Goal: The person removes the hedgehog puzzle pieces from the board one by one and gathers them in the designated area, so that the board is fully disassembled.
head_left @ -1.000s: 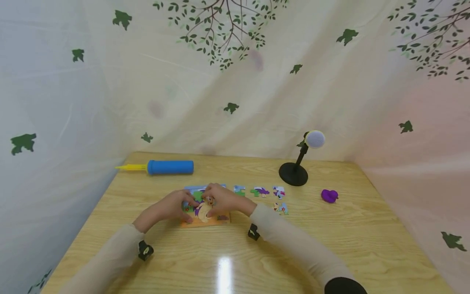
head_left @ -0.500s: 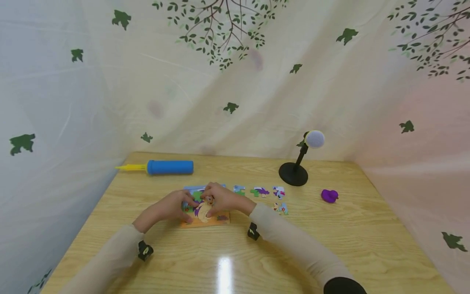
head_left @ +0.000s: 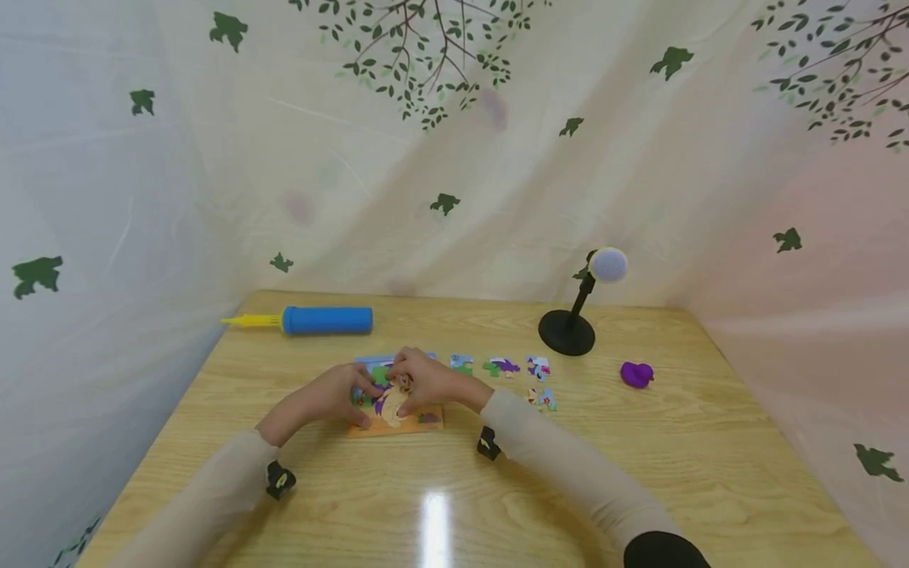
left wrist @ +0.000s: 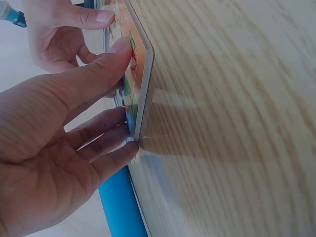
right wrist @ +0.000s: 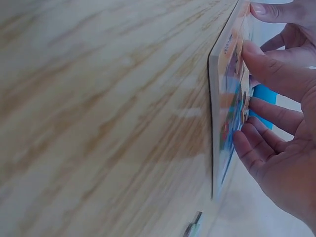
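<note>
A jigsaw puzzle (head_left: 401,427) lies flat on the table, a colourful cartoon picture with an orange lower edge. My left hand (head_left: 328,396) rests on its left side, thumb low and the other fingers farther up; in the left wrist view the fingertips (left wrist: 129,147) meet the board's edge. My right hand (head_left: 435,383) touches the middle of the picture, thumb and fingers spread apart on its surface. Part of the picture is hidden under the hands. To the right lie several loose puzzle pieces (head_left: 502,368), one of them (head_left: 543,399) nearer the front.
A blue pump (head_left: 328,320) with a yellow nozzle lies at the back left. Toward the back right stands a microphone-shaped object (head_left: 566,331) on a round black base. A small purple toy (head_left: 637,375) sits at the right. Patterned cloth (head_left: 319,197) hangs behind the table (head_left: 369,505).
Both hands stay almost still on the puzzle. The head view has shifted slightly, so everything sits a little higher in it.
</note>
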Tool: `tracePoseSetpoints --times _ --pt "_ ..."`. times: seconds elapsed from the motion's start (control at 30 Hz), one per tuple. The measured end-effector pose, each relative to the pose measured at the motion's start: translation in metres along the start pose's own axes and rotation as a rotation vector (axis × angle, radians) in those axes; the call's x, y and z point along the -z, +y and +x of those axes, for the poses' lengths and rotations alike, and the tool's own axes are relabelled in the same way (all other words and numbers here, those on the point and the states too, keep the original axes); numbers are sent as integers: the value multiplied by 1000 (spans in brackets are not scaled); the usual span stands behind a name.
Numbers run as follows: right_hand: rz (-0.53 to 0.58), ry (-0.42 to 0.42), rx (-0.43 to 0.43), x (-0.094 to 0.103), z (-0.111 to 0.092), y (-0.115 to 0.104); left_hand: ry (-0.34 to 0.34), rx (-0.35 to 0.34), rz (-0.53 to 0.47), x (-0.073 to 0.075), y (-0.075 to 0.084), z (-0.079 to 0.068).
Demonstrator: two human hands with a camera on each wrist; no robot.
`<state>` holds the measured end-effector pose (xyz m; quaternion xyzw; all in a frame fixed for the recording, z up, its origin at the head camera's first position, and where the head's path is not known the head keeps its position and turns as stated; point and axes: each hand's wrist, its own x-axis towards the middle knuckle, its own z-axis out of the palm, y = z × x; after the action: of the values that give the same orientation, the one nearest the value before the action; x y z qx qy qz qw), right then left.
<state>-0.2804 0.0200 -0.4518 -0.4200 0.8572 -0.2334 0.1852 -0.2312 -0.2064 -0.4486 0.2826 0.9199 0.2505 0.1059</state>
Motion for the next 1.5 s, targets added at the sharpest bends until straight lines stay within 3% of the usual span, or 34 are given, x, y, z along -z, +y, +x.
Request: tracePoseSetpoints --times 0.37,0.63,0.87,1.17,1.5 --pt "-29 32 -12 2 -4 -5 4 -13 22 1 0 3" --pt "-54 64 -10 3 -6 -11 -8 18 1 1 1 3" --pt "-26 127 19 11 -16 -2 -28 26 5 1 3 5" --pt "106 185 -5 33 -66 23 -31 86 3 -1 6 2" --pt "49 190 -50 49 -131 60 -15 104 -8 -3 3 -2"
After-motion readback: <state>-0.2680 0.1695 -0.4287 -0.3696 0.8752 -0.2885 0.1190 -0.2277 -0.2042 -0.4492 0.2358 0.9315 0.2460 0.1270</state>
